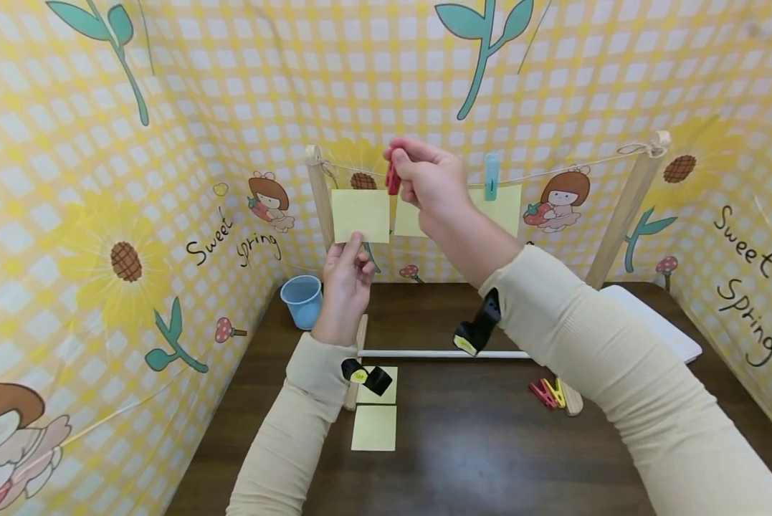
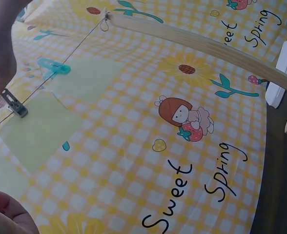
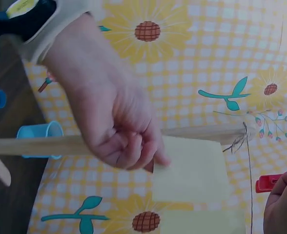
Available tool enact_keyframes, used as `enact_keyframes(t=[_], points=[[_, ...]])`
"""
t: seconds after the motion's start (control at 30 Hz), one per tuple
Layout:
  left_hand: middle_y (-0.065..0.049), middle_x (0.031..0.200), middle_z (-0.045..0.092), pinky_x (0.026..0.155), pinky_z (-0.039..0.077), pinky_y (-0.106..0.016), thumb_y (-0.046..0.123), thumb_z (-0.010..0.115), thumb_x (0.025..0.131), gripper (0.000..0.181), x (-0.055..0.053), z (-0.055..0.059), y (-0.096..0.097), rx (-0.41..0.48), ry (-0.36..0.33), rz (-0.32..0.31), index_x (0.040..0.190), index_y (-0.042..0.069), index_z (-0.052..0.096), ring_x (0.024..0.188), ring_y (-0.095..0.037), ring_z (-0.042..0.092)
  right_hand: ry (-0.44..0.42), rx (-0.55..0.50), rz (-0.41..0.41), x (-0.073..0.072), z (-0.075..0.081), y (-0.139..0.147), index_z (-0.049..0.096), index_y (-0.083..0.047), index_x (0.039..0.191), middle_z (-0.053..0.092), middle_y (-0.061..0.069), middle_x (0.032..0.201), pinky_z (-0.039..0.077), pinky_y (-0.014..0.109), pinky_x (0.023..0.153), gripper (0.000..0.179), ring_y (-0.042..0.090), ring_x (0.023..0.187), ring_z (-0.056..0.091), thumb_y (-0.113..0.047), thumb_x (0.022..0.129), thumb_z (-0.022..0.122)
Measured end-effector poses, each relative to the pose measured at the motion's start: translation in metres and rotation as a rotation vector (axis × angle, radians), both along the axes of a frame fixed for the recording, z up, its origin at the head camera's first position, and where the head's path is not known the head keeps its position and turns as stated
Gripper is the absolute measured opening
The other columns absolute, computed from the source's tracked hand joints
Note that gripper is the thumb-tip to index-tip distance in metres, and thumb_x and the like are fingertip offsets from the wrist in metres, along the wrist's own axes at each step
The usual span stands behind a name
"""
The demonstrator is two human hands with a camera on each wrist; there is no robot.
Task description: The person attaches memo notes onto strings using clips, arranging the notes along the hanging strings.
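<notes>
My left hand (image 1: 349,279) pinches the lower edge of a pale yellow paper square (image 1: 361,208), holding it upright near the left end of a string (image 1: 553,174). In the right wrist view that same square (image 3: 194,170) reaches close to the string. My right hand (image 1: 436,179) grips a red clothespin (image 1: 393,180) at the string, just above and right of the square's top corner. Further right, a teal clothespin (image 1: 492,179) holds another paper square (image 1: 510,211). A grey clothespin (image 2: 15,103) with its own square (image 2: 41,131) shows in the left wrist view.
Wooden posts (image 1: 631,208) carry the string, and a white rod (image 1: 444,354) runs low between their feet. Two paper squares (image 1: 374,428) lie on the dark table (image 1: 476,451). Red and yellow clothespins (image 1: 543,394) lie right. A blue cup (image 1: 303,301) stands back left.
</notes>
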State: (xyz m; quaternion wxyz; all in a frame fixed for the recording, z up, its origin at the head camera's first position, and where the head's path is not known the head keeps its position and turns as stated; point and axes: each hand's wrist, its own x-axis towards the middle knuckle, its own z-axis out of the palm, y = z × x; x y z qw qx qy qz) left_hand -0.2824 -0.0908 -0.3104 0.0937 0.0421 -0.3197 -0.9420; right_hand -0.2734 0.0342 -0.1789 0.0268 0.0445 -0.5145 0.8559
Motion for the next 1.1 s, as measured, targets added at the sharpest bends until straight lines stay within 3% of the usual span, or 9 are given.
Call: enact_keyframes(t=[0.33,0.57,0.87,1.1], points=[[0.001,0.060,0.048,0.040,0.032,-0.012,0.004,0.054,0.092,0.016,-0.006,0.004,-0.001,0.008,-0.002,-0.016,0.079,0.011,0.049,0.047,-0.005,0.045,-0.021,-0.050,-0.056,-0.012,0.010,-0.026,0.069,-0.002,0.103,0.067,0.008,0.093,0.024,0.015,0.039,0.020,0.008,0.044,0.032,-0.003,0.084,0.064],[0.001,0.062,0.048,0.040,0.031,-0.012,0.004,0.053,0.093,0.014,-0.009,0.011,0.001,-0.015,0.016,-0.029,0.081,0.011,0.052,0.048,-0.004,0.045,-0.051,-0.023,-0.073,-0.018,0.009,-0.030,0.070,-0.004,0.102,0.068,0.008,0.098,0.028,0.015,0.039,0.020,0.008,0.045,0.035,-0.004,0.083,0.065],[0.001,0.064,0.051,0.039,0.030,-0.012,0.004,0.055,0.092,0.014,-0.011,0.015,0.004,-0.021,-0.001,-0.020,0.080,0.012,0.053,0.047,-0.004,0.044,-0.061,0.018,-0.060,-0.020,0.003,-0.032,0.070,-0.005,0.100,0.068,0.007,0.096,0.027,0.015,0.039,0.018,0.007,0.045,0.034,-0.004,0.083,0.065],[0.001,0.060,0.051,0.039,0.030,-0.014,0.005,0.056,0.091,0.018,-0.012,0.014,0.003,-0.036,0.017,-0.025,0.076,0.013,0.056,0.047,-0.004,0.044,-0.037,0.042,-0.004,-0.020,0.001,-0.036,0.068,-0.006,0.108,0.066,0.004,0.096,0.027,0.016,0.041,0.023,0.008,0.044,0.032,-0.005,0.085,0.063]])
